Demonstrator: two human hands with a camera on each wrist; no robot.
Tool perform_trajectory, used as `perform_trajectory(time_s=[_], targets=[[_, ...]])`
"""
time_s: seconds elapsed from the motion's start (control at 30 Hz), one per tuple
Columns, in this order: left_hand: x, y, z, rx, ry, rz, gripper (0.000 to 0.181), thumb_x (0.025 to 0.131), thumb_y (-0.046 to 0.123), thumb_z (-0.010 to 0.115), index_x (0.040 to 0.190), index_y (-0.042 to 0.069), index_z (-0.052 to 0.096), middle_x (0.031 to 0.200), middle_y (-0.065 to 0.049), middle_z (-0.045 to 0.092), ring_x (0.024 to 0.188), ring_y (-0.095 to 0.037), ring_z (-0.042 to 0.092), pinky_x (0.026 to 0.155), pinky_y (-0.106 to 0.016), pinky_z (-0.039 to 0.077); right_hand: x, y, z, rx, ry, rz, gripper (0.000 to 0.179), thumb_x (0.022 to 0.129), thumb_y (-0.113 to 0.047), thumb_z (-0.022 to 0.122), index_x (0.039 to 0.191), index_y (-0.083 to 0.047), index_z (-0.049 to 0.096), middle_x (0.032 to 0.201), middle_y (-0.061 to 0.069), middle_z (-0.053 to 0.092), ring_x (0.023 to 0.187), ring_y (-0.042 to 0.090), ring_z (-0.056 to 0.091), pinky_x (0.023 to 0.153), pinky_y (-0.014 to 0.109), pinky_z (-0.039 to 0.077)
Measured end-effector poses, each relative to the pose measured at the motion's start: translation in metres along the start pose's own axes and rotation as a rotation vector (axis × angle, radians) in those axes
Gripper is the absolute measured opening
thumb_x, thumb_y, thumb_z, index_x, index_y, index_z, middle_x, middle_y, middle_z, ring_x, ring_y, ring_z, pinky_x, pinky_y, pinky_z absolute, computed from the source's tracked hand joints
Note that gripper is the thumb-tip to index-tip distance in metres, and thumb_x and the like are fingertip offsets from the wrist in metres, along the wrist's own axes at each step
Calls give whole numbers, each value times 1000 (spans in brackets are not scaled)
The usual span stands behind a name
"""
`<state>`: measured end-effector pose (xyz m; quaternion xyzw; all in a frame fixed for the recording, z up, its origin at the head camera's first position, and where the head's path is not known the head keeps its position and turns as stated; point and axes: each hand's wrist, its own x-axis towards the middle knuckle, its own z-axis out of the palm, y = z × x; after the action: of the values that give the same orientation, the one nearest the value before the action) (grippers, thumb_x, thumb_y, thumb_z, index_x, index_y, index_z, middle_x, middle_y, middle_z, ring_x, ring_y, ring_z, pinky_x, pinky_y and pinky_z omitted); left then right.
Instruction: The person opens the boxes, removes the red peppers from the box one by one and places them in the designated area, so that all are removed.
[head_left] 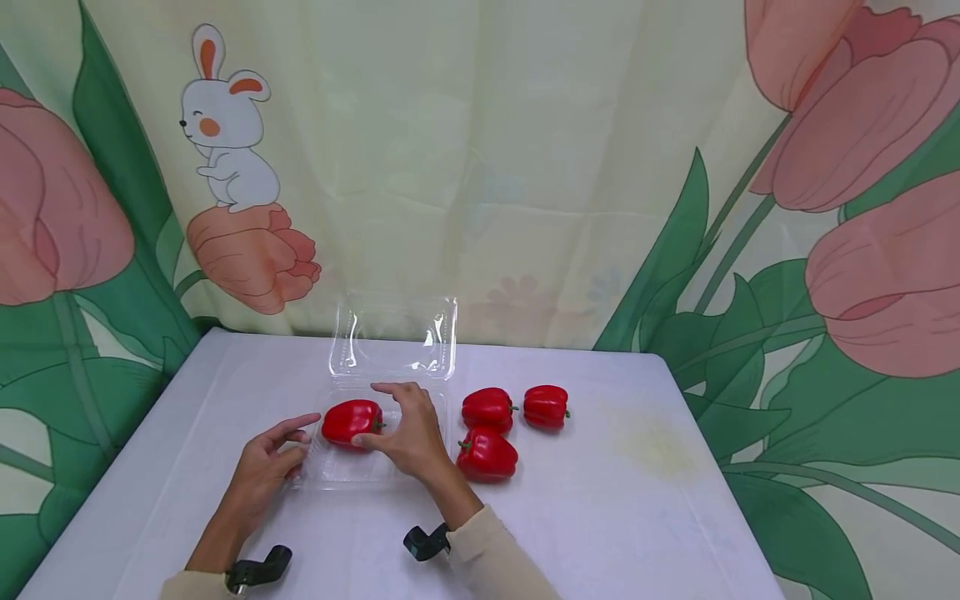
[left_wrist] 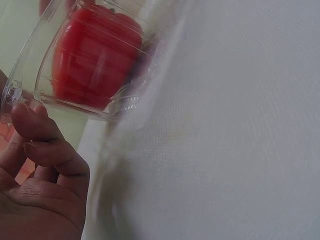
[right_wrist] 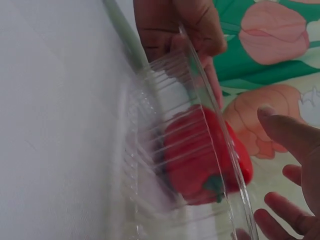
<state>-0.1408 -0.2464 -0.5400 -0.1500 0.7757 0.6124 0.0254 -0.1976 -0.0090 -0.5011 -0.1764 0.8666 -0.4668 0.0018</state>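
Note:
A clear plastic clamshell container (head_left: 352, 479) lies on the table, its lid (head_left: 393, 337) raised at the back. One red bell pepper (head_left: 351, 422) sits inside, toward the left, with its green stem to the right. My left hand (head_left: 262, 467) pinches the container's left rim, as the left wrist view also shows near the rim's corner tab (left_wrist: 14, 91). Over the container, my right hand (head_left: 412, 435) has its thumb and fingers spread apart beside the pepper (right_wrist: 192, 155). In the right wrist view those fingers are clear of the pepper and hold nothing.
Three more red bell peppers stand close together right of the container: one at the back (head_left: 487, 409), one farther right (head_left: 546, 407) and one in front (head_left: 487, 456). A white cloth covers the table (head_left: 600, 517). Behind it hangs a printed curtain (head_left: 555, 167).

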Motion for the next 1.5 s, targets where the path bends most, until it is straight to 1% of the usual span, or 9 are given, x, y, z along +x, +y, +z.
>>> perform_trajectory(time_s=[0.17, 0.3, 0.43, 0.6, 0.73, 0.9, 1.13, 1.3, 1.5], targets=[[-2, 1, 1, 5, 0, 2, 57, 99, 9, 64, 155, 17, 55, 125, -11, 56, 78, -18, 59, 68, -24, 58, 3, -1, 7, -39, -36, 9, 79, 77, -33, 95, 148, -35, 61, 144, -3, 60, 134, 14, 54, 98, 33, 59], [-2, 1, 1, 9, 0, -1, 57, 99, 9, 63, 155, 16, 55, 127, -13, 56, 78, -18, 59, 69, -23, 58, 7, -3, 11, -78, -54, 11, 78, 76, -34, 96, 146, -35, 62, 142, -2, 61, 132, 13, 53, 97, 34, 60], [-2, 1, 3, 13, 1, -14, 58, 99, 9, 64, 155, 17, 55, 130, -14, 55, 79, -20, 59, 69, -23, 58, 11, -5, 15, -105, -70, 35, 78, 75, -33, 96, 145, -36, 63, 139, -2, 61, 130, 12, 53, 95, 34, 60], [-1, 0, 3, 10, 0, -13, 57, 98, 9, 65, 154, 16, 55, 126, -12, 56, 78, -19, 59, 69, -23, 58, 15, -3, 21, -134, -81, 51, 77, 74, -32, 97, 144, -34, 64, 138, -2, 62, 129, 13, 54, 90, 32, 62], [0, -1, 3, 9, -5, 0, 58, 99, 9, 64, 155, 17, 55, 128, -12, 57, 77, -18, 58, 68, -23, 58, 17, -2, 24, -144, -83, 58, 77, 74, -31, 97, 144, -33, 64, 136, -1, 62, 129, 15, 54, 90, 32, 62], [0, -2, 3, 8, -3, 5, 59, 99, 10, 66, 156, 18, 54, 133, -15, 56, 77, -18, 59, 69, -22, 57, 19, -1, 28, -142, -104, 52, 76, 74, -30, 96, 143, -30, 64, 133, 0, 63, 126, 15, 56, 86, 28, 62], [0, -1, 3, 12, 8, 1, 60, 98, 11, 68, 155, 18, 54, 131, -11, 56, 78, -20, 61, 71, -22, 58, 18, -1, 30, -146, -130, 45, 72, 75, -28, 96, 140, -27, 66, 130, -1, 65, 122, 14, 57, 82, 23, 60], [-1, 1, 2, 9, 9, -7, 58, 98, 10, 66, 155, 17, 55, 129, -11, 56, 78, -19, 60, 71, -22, 59, 15, -3, 26, -103, -116, 45, 72, 74, -27, 96, 140, -26, 66, 131, -1, 65, 123, 14, 57, 82, 24, 60], [-2, 0, -1, -7, -2, 18, 55, 98, 7, 62, 153, 14, 57, 122, -10, 57, 75, -17, 58, 66, -24, 57, 12, -7, 17, -59, -84, 26, 72, 74, -28, 96, 140, -27, 66, 131, -1, 65, 122, 14, 57, 81, 24, 60]])
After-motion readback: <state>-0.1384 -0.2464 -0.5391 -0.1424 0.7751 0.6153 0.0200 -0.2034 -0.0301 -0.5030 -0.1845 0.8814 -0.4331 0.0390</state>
